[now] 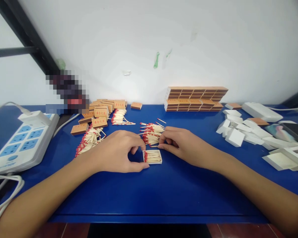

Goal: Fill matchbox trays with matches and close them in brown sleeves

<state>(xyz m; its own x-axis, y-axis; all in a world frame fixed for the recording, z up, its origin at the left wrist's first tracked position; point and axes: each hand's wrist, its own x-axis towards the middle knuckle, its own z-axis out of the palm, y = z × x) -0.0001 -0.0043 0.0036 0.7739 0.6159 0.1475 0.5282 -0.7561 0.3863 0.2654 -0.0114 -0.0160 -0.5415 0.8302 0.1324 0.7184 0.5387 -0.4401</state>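
A small white matchbox tray (161, 156) full of red-tipped matches lies on the blue table in front of me. My left hand (123, 152) curls round its left end, thumb at the near side and index finger at the far corner. Just behind the tray is a loose pile of matches (151, 132). At that pile's near right edge, my right hand (177, 143) pinches the plain end of a match (154, 146); its other fingers are curled in. Another match heap (90, 140) is partly hidden behind my left hand, and a third match pile (119, 116) lies farther back.
Printed matchboxes (100, 112) are heaped at the back left, with a single matchbox (136, 105) beside them. Stacked matchboxes (193, 99) stand against the wall. White trays (234, 137) lie scattered right, near a white device (262, 111). A power strip (24, 142) sits left.
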